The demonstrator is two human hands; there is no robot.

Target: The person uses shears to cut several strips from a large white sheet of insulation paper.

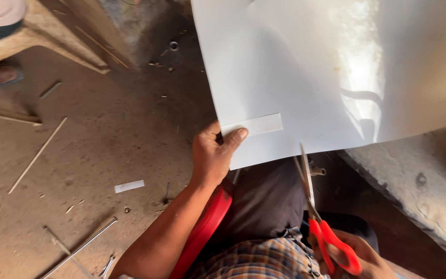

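Observation:
A large glossy white sheet (305, 67) fills the upper right of the head view. My left hand (211, 155) grips its lower left edge, the thumb pressing a small white strip (254, 125) flat against the sheet. Low at the right, my right hand (360, 258) holds red-handled scissors (321, 222). Their metal blades point up and the tips meet the sheet's bottom edge. My dark trousers and checked shirt lie below the sheet.
I sit on a red seat (205, 227) over a dusty dirt floor (104, 155). Thin sticks, a metal rod (81, 247) and a cut white strip (129, 186) lie on the floor. A concrete ledge (419, 186) runs at the right. Another person's sandalled foot (1, 75) is at upper left.

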